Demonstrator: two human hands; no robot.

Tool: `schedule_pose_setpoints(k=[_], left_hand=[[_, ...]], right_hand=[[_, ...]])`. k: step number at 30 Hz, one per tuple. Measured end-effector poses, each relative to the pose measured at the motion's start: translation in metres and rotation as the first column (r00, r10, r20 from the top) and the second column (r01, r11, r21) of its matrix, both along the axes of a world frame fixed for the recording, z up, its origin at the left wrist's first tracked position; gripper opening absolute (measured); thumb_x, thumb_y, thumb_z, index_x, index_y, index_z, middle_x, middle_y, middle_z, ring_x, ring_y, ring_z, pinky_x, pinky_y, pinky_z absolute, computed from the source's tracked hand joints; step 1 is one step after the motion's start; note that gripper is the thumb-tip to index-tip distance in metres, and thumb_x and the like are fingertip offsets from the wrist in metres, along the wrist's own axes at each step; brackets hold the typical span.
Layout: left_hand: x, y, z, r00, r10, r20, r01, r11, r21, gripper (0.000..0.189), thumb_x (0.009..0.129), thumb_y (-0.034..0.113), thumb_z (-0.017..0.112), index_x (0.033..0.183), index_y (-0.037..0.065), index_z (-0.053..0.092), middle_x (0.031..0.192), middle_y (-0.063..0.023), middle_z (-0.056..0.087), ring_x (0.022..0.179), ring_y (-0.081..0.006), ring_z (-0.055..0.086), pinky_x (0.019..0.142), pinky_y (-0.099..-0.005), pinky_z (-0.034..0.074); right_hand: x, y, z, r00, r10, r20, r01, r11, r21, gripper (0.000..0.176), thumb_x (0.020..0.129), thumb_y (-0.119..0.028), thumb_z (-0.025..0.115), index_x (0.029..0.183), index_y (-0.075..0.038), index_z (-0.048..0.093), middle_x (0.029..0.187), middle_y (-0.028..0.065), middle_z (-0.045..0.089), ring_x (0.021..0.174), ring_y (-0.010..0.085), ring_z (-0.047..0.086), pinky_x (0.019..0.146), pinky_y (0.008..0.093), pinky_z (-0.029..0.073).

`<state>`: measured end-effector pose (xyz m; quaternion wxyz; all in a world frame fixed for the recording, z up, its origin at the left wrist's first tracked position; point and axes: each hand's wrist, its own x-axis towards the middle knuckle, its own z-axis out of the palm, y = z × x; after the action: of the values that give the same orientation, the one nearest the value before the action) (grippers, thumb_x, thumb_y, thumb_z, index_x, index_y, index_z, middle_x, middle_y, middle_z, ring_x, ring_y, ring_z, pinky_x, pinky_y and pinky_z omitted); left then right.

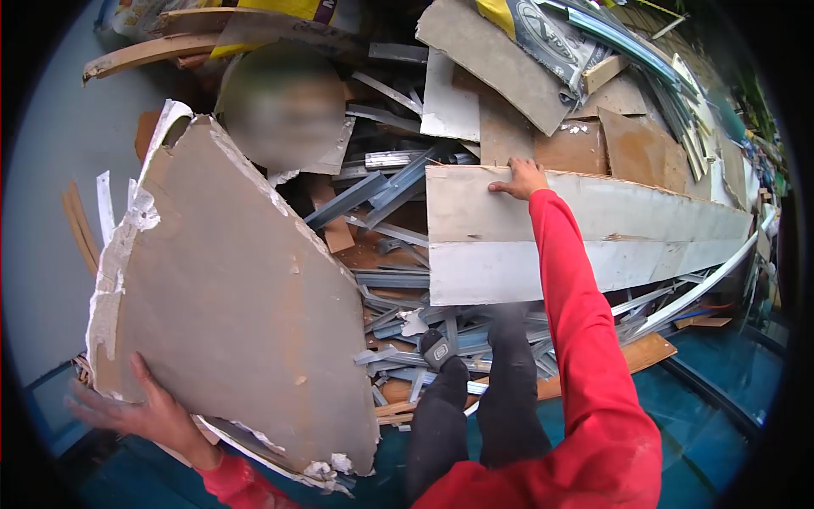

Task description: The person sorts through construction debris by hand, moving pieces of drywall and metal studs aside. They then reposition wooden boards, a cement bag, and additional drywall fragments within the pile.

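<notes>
A large broken drywall sheet (246, 280), grey-brown with torn white edges, leans at the left. My left hand (148, 411) is at its lower left edge, thumb raised by the face and fingers stretched out, slightly blurred. On the right, a long whitish board (610, 220) stands on its side across the debris. My right hand (520, 178) grips the top edge of that board, with the thumb on the near face and the other fingers over the edge.
Metal channel strips (398, 191) and broken pieces lie heaped around my feet. Brown board pieces (636, 148) and a printed sack (551, 42) are piled behind. A curved white strip (695, 288) lies at right, and a pale wall (51, 254) stands at left.
</notes>
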<state>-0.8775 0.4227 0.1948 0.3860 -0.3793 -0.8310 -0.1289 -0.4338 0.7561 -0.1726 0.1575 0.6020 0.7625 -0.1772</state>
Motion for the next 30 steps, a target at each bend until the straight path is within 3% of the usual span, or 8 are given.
schedule_pose_setpoints(k=[5, 11, 14, 18, 21, 23, 26, 30], left_hand=[[-0.026, 0.009, -0.008, 0.985, -0.076, 0.157, 0.062, 0.994, 0.092, 0.071, 0.09, 0.023, 0.071, 0.145, 0.001, 0.033, 0.142, -0.0205, 0.044, 0.128, -0.0329, 0.045, 0.11, -0.0424, 0.034], [-0.047, 0.005, -0.018, 0.924, -0.21, 0.319, 0.149, 0.967, 0.205, 0.066, 0.093, 0.025, 0.067, 0.143, -0.001, 0.032, 0.137, -0.018, 0.048, 0.12, -0.0303, 0.05, 0.104, -0.0415, 0.04], [-0.037, 0.011, -0.02, 0.969, 0.001, 0.246, -0.033, 0.992, 0.124, 0.069, 0.094, 0.027, 0.067, 0.144, -0.003, 0.029, 0.136, -0.0189, 0.048, 0.118, -0.0304, 0.052, 0.102, -0.0416, 0.043], [-0.041, 0.008, -0.02, 0.941, 0.067, 0.332, -0.116, 0.985, 0.13, 0.074, 0.094, 0.027, 0.066, 0.147, -0.001, 0.022, 0.139, -0.0202, 0.044, 0.122, -0.0342, 0.049, 0.103, -0.0429, 0.041], [-0.054, 0.001, -0.019, 0.957, 0.002, 0.29, -0.027, 0.996, 0.081, 0.078, 0.093, 0.029, 0.067, 0.148, -0.002, 0.021, 0.144, -0.0237, 0.04, 0.128, -0.0361, 0.045, 0.108, -0.0441, 0.036], [-0.061, 0.002, -0.016, 0.987, -0.047, 0.151, 0.047, 0.999, 0.001, 0.077, 0.092, 0.03, 0.067, 0.148, -0.002, 0.025, 0.142, -0.0238, 0.043, 0.129, -0.0351, 0.045, 0.107, -0.0438, 0.036], [-0.061, 0.006, -0.014, 0.998, 0.058, -0.012, -0.059, 0.994, -0.089, 0.076, 0.093, 0.03, 0.065, 0.149, -0.001, 0.023, 0.147, -0.0242, 0.038, 0.135, -0.0359, 0.039, 0.112, -0.0435, 0.031], [-0.056, 0.008, -0.015, 0.987, 0.103, 0.125, -0.099, 0.994, -0.038, 0.077, 0.093, 0.03, 0.065, 0.149, -0.002, 0.022, 0.148, -0.0246, 0.034, 0.137, -0.0375, 0.036, 0.114, -0.044, 0.027]], right_hand=[[-0.002, 0.005, -0.012, 1.0, -0.01, 0.027, 0.011, 0.999, -0.05, 0.093, 0.067, -0.074, 0.069, 0.127, -0.005, 0.055, 0.129, 0.0153, 0.056, 0.128, 0.0336, 0.045, 0.108, 0.0487, 0.031], [0.0, 0.028, -0.031, 1.0, 0.02, 0.023, -0.019, 0.999, -0.032, 0.093, 0.066, -0.075, 0.069, 0.126, -0.005, 0.055, 0.132, 0.0154, 0.053, 0.127, 0.0344, 0.045, 0.107, 0.0508, 0.032], [0.007, 0.006, -0.041, 1.0, 0.021, 0.014, -0.019, 0.997, -0.071, 0.092, 0.065, -0.075, 0.069, 0.123, -0.005, 0.057, 0.128, 0.0163, 0.054, 0.123, 0.0362, 0.047, 0.103, 0.0523, 0.034], [0.001, 0.013, -0.028, 0.999, -0.014, -0.041, 0.01, 0.997, -0.074, 0.085, 0.065, -0.072, 0.07, 0.118, -0.007, 0.061, 0.126, 0.0141, 0.058, 0.124, 0.0341, 0.048, 0.105, 0.0508, 0.034], [0.005, 0.015, -0.024, 0.998, -0.008, -0.06, 0.007, 1.0, -0.023, 0.081, 0.065, -0.069, 0.073, 0.117, -0.008, 0.063, 0.12, 0.015, 0.063, 0.119, 0.0335, 0.052, 0.102, 0.0508, 0.036], [0.003, 0.01, -0.021, 0.994, -0.022, -0.105, 0.017, 0.999, -0.045, 0.08, 0.064, -0.067, 0.075, 0.116, -0.008, 0.064, 0.119, 0.015, 0.064, 0.117, 0.0327, 0.053, 0.102, 0.0498, 0.037], [0.004, 0.009, -0.007, 0.991, -0.073, -0.114, 0.064, 0.995, -0.083, 0.08, 0.059, -0.064, 0.079, 0.114, -0.007, 0.066, 0.114, 0.0143, 0.066, 0.116, 0.0318, 0.055, 0.103, 0.0472, 0.037], [0.006, 0.01, 0.002, 0.987, -0.093, -0.129, 0.081, 0.992, -0.098, 0.083, 0.058, -0.065, 0.08, 0.114, -0.006, 0.066, 0.112, 0.0169, 0.067, 0.115, 0.0333, 0.055, 0.101, 0.0467, 0.038]])
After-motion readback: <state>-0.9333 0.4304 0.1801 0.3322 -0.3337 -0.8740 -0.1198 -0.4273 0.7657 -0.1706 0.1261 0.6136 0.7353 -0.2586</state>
